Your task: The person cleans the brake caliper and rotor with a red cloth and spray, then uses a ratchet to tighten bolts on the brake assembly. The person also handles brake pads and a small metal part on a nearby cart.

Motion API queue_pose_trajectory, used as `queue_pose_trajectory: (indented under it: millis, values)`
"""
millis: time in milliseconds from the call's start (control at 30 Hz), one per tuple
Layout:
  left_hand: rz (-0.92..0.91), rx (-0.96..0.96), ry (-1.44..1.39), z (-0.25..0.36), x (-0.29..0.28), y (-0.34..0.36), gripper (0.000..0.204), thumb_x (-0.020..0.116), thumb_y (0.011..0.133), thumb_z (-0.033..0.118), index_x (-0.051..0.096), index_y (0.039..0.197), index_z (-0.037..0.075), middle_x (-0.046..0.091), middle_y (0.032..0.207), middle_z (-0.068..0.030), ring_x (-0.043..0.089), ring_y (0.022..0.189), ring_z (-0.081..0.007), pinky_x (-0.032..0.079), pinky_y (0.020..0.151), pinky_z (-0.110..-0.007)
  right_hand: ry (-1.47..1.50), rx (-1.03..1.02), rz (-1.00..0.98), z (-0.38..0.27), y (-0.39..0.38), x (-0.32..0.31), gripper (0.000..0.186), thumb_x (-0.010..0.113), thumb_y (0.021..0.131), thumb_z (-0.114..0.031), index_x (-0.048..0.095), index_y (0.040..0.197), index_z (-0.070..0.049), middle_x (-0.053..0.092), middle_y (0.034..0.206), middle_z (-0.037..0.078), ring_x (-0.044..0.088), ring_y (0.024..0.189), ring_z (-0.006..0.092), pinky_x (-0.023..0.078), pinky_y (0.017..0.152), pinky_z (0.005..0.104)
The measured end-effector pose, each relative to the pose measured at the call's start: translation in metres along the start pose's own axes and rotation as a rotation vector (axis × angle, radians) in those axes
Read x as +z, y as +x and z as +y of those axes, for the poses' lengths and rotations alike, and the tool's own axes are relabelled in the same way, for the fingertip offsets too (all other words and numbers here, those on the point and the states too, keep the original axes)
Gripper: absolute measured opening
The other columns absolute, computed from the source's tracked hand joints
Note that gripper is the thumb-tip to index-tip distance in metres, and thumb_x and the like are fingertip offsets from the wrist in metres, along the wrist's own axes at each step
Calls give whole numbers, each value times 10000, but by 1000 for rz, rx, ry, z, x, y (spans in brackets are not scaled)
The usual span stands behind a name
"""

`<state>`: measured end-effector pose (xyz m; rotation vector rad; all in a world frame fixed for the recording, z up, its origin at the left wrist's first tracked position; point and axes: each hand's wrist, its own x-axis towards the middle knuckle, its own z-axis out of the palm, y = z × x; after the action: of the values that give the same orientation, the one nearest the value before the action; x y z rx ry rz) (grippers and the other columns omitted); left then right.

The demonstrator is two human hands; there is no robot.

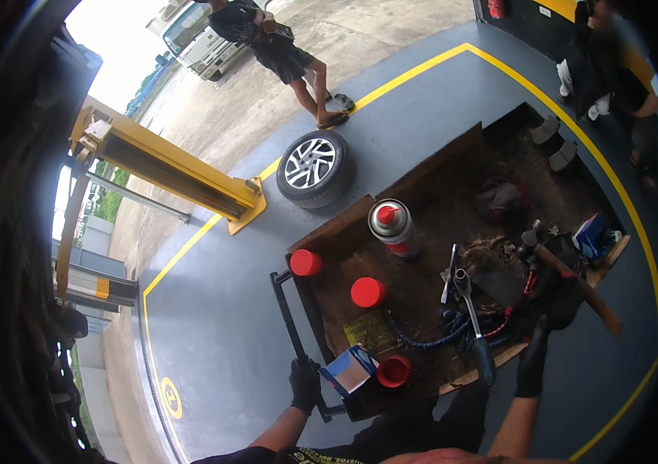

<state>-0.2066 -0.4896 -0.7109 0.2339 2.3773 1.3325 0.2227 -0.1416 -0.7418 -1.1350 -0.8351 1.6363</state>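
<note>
My left hand (305, 384), in a black glove, is closed round the black bar handle (288, 313) of a low work cart (329, 309). Beside it on the cart are a blue and white box (352, 371) and an open red cup (394, 371). My right hand (531, 367), also black-gloved, is at the cart's near right side, close to a dark bundle (557, 305). Its fingers blend into the dark behind them. Between the hands, a ratchet (474, 321) with a teal grip points toward me. A wooden-handled hammer (580, 286) lies across the bundle.
The cart also carries a spray can (391, 224), two red caps (367, 292), a blue cord (429, 340) and dark pads (562, 155). Beyond lies a wheel (313, 166), near a yellow post (182, 170). One person (282, 54) stands past it; others are at the right.
</note>
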Motion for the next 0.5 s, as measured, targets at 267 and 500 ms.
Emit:
queue_pose_trajectory:
  millis: [267,500]
  values:
    - [30,-195,-568,-64,-28,41,246,518,1041,297,641,1045,84,632,919,-29,623,825,-175,529,778,-355,-330,-173,-130,-28,-9,23,364,541,1082,-135,529,1421,-2,567,1369,85,547,1236,204,424,1091,348]
    - [107,439,102,-50,-31,66,158,587,1008,158,675,1100,63,718,970,-51,704,887,-190,566,767,-342,-358,-180,-402,-55,-17,26,284,638,1033,-158,628,1264,8,647,1231,161,600,1168,243,465,1034,372]
